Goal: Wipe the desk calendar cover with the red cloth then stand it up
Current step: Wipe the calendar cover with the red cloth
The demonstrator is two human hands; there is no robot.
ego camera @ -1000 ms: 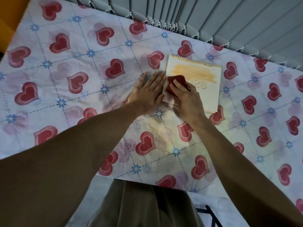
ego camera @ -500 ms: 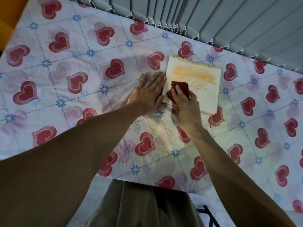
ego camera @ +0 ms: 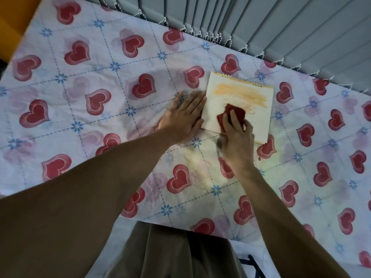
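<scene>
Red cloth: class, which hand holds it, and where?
The right hand presses the bunched red cloth from above, fingers across its near part, onto the desk calendar.

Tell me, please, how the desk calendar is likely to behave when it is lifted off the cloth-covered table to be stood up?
The desk calendar lies flat with a thin, straight-edged cover, so it probably lifts stiffly and feels light. Its wire rings suggest the cover may swing open if gripped by one leaf. The left hand braces its edge while the right hand wipes with the red cloth, hinting it slides easily.

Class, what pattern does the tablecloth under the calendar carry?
Red hearts and small blue flowers on a dashed blue grid over white tablecloth; head view.
</scene>
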